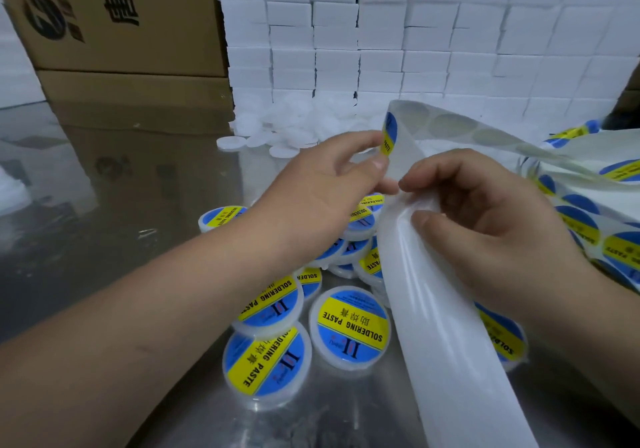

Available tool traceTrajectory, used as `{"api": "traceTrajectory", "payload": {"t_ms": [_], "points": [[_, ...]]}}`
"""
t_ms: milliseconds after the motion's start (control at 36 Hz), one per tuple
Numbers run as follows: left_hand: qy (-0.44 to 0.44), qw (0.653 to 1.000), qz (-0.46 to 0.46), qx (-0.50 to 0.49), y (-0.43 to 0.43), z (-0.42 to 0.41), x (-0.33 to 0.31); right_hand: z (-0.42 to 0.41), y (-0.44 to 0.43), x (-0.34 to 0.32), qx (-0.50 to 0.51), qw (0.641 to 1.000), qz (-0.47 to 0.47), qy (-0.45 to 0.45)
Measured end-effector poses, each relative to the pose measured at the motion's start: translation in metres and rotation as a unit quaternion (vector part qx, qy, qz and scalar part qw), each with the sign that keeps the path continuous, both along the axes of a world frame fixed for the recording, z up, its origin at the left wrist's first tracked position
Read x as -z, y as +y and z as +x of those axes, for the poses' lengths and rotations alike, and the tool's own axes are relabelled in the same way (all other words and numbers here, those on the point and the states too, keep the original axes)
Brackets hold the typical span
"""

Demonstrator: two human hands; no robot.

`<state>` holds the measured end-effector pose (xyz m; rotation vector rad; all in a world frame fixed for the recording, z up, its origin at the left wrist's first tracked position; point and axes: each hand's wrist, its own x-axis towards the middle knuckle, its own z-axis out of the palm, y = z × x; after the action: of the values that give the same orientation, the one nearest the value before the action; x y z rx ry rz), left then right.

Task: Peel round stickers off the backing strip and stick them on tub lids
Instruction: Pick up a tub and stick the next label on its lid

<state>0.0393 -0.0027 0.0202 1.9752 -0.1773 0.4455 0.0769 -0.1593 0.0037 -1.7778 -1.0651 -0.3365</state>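
Above labelled tubs (349, 326): left hand (322, 184) pinches upright sticker (389, 134); right hand (485, 212) grips backing strip (446, 343), running near-to-far.

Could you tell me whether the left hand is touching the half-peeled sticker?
Touching. The head view shows the left hand pinching the sticker between thumb and forefinger.

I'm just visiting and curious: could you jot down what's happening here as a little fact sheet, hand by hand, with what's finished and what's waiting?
activity: peeling a round label off its strip
left hand: pinches a blue and yellow sticker at its edge
right hand: grips the white backing strip, thumb on top
finished: labelled tubs piled below the hands
waiting: plain white lids heaped farther back
surface: shiny metal table
background: stacked white boxes, cardboard cartons on the left
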Motion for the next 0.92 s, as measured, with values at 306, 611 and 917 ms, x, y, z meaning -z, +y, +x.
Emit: {"api": "traceTrajectory", "payload": {"t_ms": [306, 611, 917], "points": [[0.034, 0.999, 0.002, -0.032, -0.002, -0.002, 0.000, -0.004, 0.001, 0.000, -0.118, 0.987, 0.101, 0.031], [-0.041, 0.992, -0.122, -0.012, -0.004, -0.006, -0.006, -0.003, -0.002, -0.008, 0.110, 0.976, 0.182, 0.043], [-0.009, 0.998, 0.032, 0.060, -0.010, -0.013, 0.000, -0.002, -0.002, -0.011, 0.020, 0.976, 0.114, 0.184]]}}
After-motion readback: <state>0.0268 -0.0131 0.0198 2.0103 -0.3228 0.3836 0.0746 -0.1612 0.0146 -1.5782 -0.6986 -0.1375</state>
